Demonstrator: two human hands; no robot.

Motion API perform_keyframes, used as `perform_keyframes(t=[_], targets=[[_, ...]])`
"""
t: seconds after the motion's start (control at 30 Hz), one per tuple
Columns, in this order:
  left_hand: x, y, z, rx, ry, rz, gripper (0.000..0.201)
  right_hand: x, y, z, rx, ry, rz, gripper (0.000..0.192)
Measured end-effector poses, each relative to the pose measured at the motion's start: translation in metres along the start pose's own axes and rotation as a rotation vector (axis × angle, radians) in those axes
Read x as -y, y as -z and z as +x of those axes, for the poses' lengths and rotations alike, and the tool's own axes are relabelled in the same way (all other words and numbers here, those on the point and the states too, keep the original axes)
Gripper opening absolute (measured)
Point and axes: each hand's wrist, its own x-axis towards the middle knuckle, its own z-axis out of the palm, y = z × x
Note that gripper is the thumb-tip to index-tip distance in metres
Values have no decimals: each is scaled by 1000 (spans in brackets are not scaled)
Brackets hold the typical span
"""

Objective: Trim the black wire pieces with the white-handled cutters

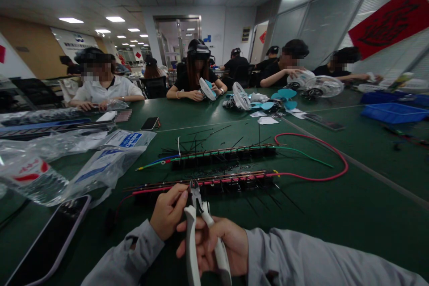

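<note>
Cutters (196,232) in right hand (217,246)

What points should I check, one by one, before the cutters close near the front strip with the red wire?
1. Right hand grips both white handles of the cutters: ok.
2. Left hand steadies the front strip at its left part: ok.
3. Cutter tip sits at the strip's edge: ok; what lies between the blades: cannot tell.
4. Left fingertips well away from the blades: not ok, they are right beside the tip.
5. Red wire away from the blades: ok, it loops off to the right.
6. Phone away from the work: ok.
</note>
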Motion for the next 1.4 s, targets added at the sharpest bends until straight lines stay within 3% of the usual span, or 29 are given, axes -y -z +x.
perform_keyframes(t=[0.93,1.4], targets=[[0,0,0,-12,-35,38,21,-4,-2,2,-37,-9,-57,57],[2,-2,-1,-5,-29,52,19,-3,2,3,2,-69,-55,67]])
